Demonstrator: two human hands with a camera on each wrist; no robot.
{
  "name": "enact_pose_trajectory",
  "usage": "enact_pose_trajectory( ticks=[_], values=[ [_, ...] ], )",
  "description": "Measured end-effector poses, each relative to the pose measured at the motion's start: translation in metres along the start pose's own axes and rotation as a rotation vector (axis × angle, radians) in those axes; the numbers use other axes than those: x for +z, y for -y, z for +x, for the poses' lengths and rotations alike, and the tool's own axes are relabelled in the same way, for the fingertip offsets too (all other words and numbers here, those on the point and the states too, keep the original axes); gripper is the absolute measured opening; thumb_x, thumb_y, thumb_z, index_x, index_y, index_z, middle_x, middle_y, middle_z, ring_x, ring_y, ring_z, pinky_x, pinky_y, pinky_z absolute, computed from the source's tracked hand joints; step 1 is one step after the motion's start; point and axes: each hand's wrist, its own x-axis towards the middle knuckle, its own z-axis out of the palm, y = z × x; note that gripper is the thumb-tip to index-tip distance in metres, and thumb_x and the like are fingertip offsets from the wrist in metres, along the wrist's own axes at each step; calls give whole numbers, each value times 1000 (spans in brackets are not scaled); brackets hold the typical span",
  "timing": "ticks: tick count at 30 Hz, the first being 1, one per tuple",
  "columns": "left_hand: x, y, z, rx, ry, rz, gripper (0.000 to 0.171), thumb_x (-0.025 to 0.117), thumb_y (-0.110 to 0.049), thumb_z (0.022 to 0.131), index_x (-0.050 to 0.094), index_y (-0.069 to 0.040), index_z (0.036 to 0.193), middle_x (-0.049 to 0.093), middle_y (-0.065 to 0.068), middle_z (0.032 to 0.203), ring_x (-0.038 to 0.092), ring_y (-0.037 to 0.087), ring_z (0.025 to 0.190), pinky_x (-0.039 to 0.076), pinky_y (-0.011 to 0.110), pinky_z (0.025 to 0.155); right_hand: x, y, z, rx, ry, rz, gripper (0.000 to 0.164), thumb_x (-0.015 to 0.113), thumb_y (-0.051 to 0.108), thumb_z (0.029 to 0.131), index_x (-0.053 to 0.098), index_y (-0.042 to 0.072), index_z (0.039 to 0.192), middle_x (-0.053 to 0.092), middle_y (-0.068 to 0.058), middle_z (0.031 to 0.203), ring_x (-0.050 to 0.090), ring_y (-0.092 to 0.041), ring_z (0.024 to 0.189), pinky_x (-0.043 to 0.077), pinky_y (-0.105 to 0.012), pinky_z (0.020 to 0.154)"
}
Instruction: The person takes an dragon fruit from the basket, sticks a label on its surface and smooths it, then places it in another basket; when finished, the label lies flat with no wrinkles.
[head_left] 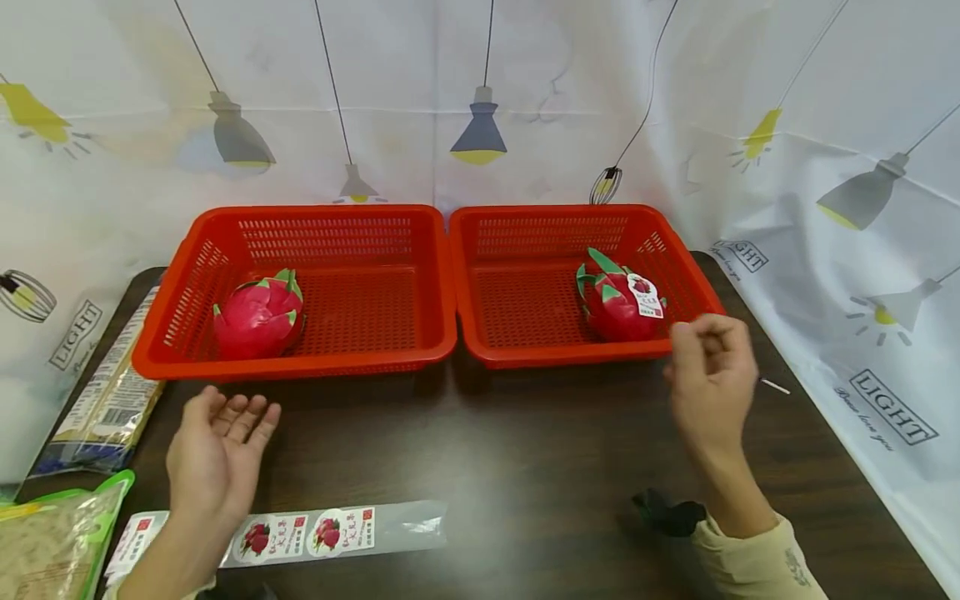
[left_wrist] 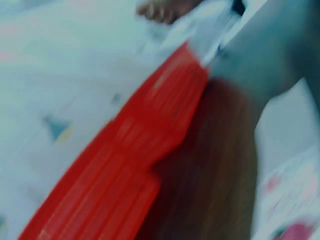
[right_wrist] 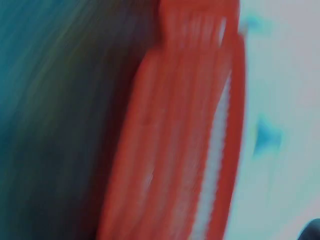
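Note:
Two red plastic baskets stand side by side in the head view. The left basket (head_left: 360,364) contains a dragon fruit (head_left: 258,321) showing no label on its visible side. In the right basket (head_left: 555,357) lies another dragon fruit (head_left: 618,310), with a white printed sticker (head_left: 645,296) on it. My left hand (head_left: 217,454) is just in front of the left basket, palm upward, fingers relaxed and nothing in them. By the right basket's front right corner, my right hand (head_left: 712,375) hovers with loosely bent fingers; no object shows in it. Both wrist views are blurred.
A strip of dragon fruit stickers (head_left: 337,533) lies on the dark table (head_left: 525,467) near my left forearm. Packaged bags (head_left: 112,412) and a green-edged bag (head_left: 60,533) line the left side. Behind the baskets hangs a lamp-print sheet (head_left: 405,100).

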Motion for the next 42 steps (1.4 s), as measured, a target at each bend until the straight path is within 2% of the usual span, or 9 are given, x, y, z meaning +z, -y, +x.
enact_pose_trajectory(
  ticks=[5, 9, 14, 18, 21, 25, 28, 36, 42],
  values=[
    [4, -13, 25, 85, -38, -75, 39, 51, -40, 106, 39, -27, 141, 49, 0, 138, 51, 20, 125, 61, 34, 89, 86, 23, -21, -253, 475, -152, 16, 65, 1, 93, 62, -4, 107, 59, 0, 83, 53, -8, 71, 45, -19, 62],
    [12, -9, 30, 134, -42, -73, 51, 49, -36, 107, 31, -30, 154, 40, 1, 157, 46, 22, 137, 61, 32, 85, 165, 32, -36, -187, 776, -275, 38, 67, 24, 96, 61, 3, 127, 65, -8, 102, 61, -17, 91, 53, -30, 78],
    [17, -6, 32, 176, -70, -63, 48, 46, -34, 108, 30, -24, 153, 45, 4, 145, 50, 19, 118, 61, 26, 80, 265, 35, -51, -30, 1061, -507, 74, 63, 55, 94, 45, 7, 148, 61, -9, 135, 58, -24, 119, 55, -40, 98],
    [20, 0, 32, 184, -66, -43, 48, 45, -34, 109, 30, -21, 152, 48, 4, 135, 50, 18, 108, 61, 25, 81, 319, 21, -58, 98, 1085, -630, 97, 64, 67, 88, 31, 5, 154, 57, -9, 138, 57, -26, 118, 57, -41, 95],
    [24, 7, 32, 195, -65, -20, 48, 45, -33, 109, 30, -18, 153, 49, 5, 129, 52, 17, 103, 61, 25, 80, 341, 9, -60, 221, 1063, -722, 116, 61, 75, 84, 13, 3, 161, 40, -14, 157, 47, -32, 137, 51, -47, 107],
    [30, 18, 35, 203, -59, 16, 48, 44, -30, 110, 30, -13, 153, 50, 4, 122, 54, 15, 97, 61, 25, 81, 351, -6, -56, 310, 1051, -814, 123, 58, 79, 83, 3, 1, 162, 13, -18, 170, 25, -39, 154, 39, -52, 118],
    [35, 25, 37, 204, -49, 50, 48, 42, -29, 110, 30, -12, 154, 51, 4, 119, 55, 14, 96, 61, 25, 82, 350, -14, -51, 325, 1070, -857, 126, 58, 81, 82, 6, -1, 161, 11, -20, 170, 21, -42, 155, 35, -53, 121],
    [40, 30, 40, 200, -11, 117, 50, 41, -30, 110, 28, -11, 155, 50, 2, 115, 55, 14, 98, 60, 25, 85, 349, -23, -47, 382, 1054, -798, 125, 73, 71, 77, 13, -2, 159, 33, -20, 161, 43, -37, 142, 45, -50, 114],
    [41, 29, 40, 203, -16, 111, 49, 42, -30, 110, 30, -11, 153, 50, 3, 117, 56, 14, 97, 61, 25, 84, 346, -25, -42, 389, 963, -682, 90, 79, 58, 77, 43, 4, 140, 58, -8, 126, 59, -22, 105, 56, -35, 88]
  ],
)
